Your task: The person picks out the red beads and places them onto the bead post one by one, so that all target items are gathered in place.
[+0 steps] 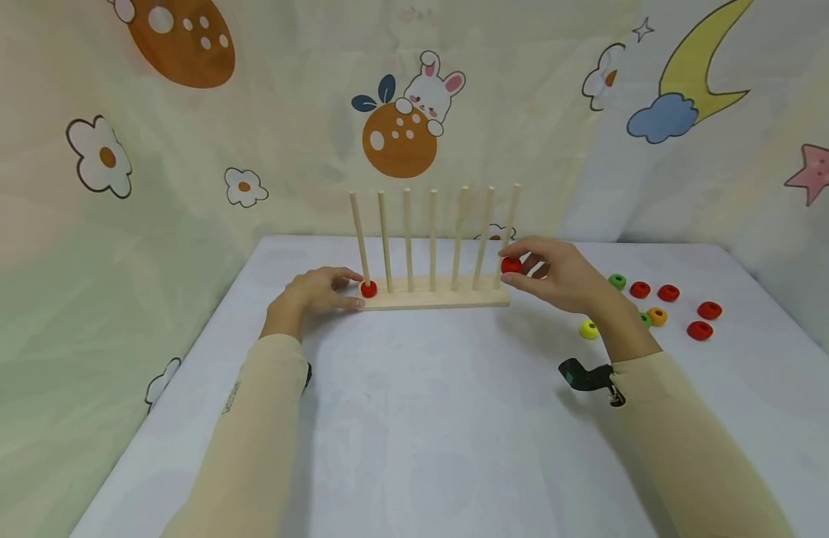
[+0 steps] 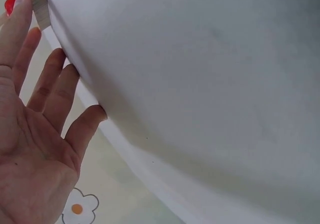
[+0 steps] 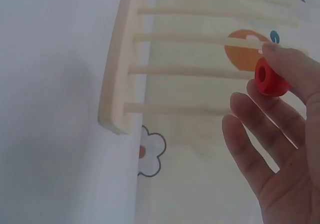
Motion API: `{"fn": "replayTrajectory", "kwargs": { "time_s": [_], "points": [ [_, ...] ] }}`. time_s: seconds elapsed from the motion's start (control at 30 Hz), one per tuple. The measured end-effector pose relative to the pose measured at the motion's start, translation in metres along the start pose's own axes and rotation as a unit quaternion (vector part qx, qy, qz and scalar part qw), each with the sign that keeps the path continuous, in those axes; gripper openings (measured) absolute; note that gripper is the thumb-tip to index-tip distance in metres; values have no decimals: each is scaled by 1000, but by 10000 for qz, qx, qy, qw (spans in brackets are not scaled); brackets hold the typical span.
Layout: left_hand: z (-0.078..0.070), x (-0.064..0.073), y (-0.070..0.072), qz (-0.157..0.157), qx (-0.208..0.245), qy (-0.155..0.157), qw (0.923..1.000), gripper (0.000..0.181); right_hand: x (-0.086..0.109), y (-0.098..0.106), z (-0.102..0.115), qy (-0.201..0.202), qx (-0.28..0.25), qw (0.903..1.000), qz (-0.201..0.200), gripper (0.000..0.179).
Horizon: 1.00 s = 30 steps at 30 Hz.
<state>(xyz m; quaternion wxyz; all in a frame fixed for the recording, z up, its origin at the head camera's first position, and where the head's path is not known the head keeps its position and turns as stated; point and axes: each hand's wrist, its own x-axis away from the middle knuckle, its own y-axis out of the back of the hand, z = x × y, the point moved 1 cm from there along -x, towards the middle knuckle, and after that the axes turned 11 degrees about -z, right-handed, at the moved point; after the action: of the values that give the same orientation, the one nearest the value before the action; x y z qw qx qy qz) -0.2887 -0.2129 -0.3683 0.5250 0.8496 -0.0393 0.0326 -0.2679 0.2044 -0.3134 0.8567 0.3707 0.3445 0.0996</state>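
Observation:
A wooden peg rack (image 1: 435, 300) with several upright pegs stands toward the back of the table. At its left end, my left hand (image 1: 315, 290) holds the base between thumb and fingertips; in the left wrist view only the base's end (image 2: 41, 7) shows beside the thumb. One red bead (image 1: 368, 289) sits at the foot of the leftmost peg. My right hand (image 1: 556, 273) pinches another red bead (image 3: 270, 78) between thumb and index finger, beside the rightmost peg. Its hole faces the rack in the right wrist view, and the other fingers spread loosely.
Loose beads lie on the table at the right: several red ones (image 1: 700, 330), green ones (image 1: 617, 282), a yellow one (image 1: 588, 329) and an orange one (image 1: 657, 317). A printed cloth (image 1: 307, 127) hangs behind the white table (image 1: 414, 418).

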Motion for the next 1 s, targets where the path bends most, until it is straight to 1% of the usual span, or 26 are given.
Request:
{"fn": "replayTrajectory", "kwargs": {
  "time_s": [0.1,0.2,0.3,0.43,0.57,0.67,0.8,0.9,1.0],
  "points": [
    [-1,0,-1,57,-26,27,10000,60,-3,0,5,-45,-34,10000,40,33],
    [-1,-1,-2,31,-44,105,9999,59,-7,-1,9,-78,-97,9999,43,33],
    [-1,-1,-1,21,-82,79,9999,59,-11,-4,12,-5,-198,9998,9,33],
    [-2,-1,-1,27,-104,125,9999,59,-15,-9,14,143,-404,9991,-63,32],
    [-3,-3,-1,14,-61,75,10000,60,-19,-14,17,111,-524,9983,-210,31],
    [-3,-4,-1,-13,-40,-25,10000,60,-23,-18,21,61,-527,9984,-197,32],
    [-2,-3,-1,-31,-47,-5,10000,61,-32,-23,29,229,-535,9983,-66,32],
    [0,-1,0,-46,-43,2,10000,61,-41,-27,35,409,-624,9972,-48,32],
    [1,0,-2,-54,-35,-32,10000,61,-46,-30,39,508,-739,9960,-42,32]
  ]
}}
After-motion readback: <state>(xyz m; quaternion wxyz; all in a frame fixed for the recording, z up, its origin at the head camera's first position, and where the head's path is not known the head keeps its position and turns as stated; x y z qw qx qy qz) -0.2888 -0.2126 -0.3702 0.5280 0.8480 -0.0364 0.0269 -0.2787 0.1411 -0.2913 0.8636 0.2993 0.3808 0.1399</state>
